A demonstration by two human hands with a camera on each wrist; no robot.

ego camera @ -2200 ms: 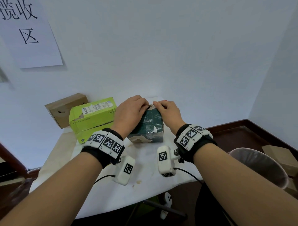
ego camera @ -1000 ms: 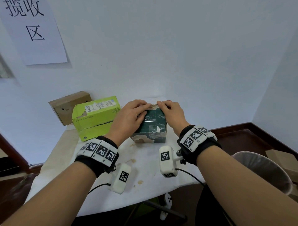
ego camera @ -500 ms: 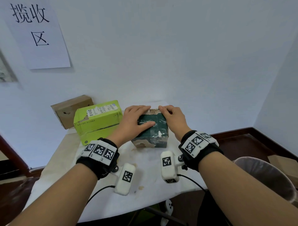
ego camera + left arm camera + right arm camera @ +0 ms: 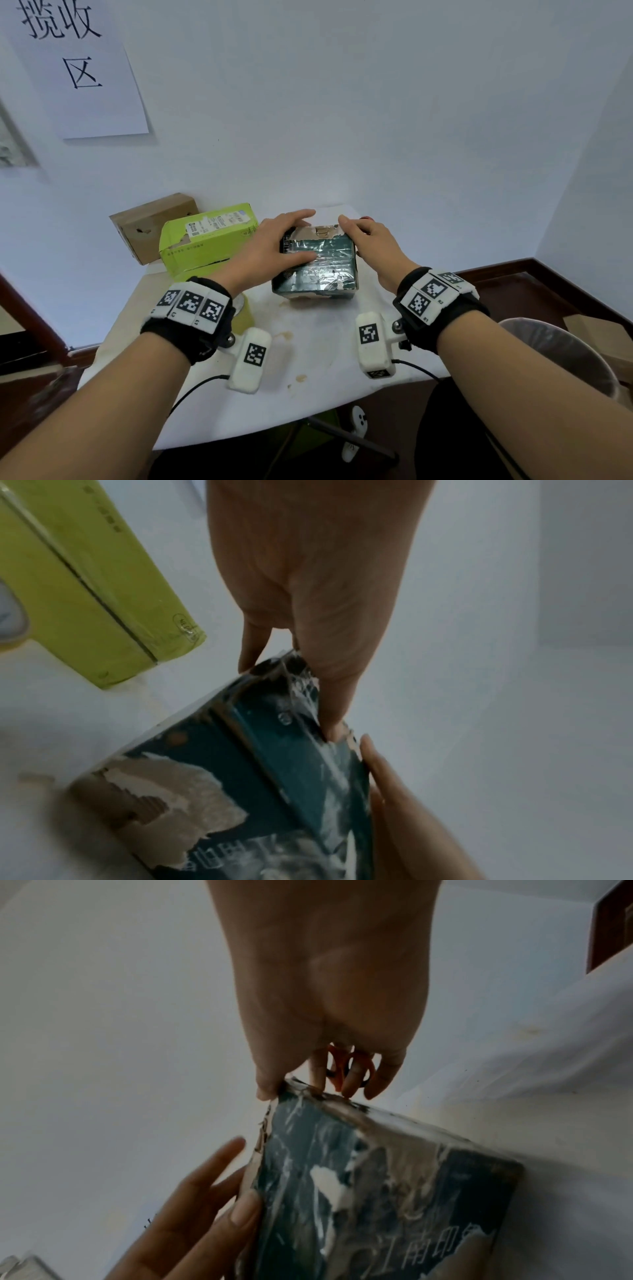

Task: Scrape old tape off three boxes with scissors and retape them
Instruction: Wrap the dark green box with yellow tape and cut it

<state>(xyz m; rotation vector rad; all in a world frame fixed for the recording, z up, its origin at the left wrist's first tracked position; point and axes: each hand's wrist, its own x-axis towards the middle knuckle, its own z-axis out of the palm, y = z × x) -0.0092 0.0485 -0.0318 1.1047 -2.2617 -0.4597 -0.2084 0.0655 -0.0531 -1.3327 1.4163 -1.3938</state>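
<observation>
Both hands lay flat-fingered on the green box [image 4: 317, 262], left hand [image 4: 270, 251] at nine o'clock, right hand [image 4: 371, 245] at three, neither grip clenched.

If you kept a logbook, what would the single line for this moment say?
left hand: flat on dark green box top | right hand: at its right edge | tape: on top | scissors: behind the box | lime box, brown box: aside
</observation>
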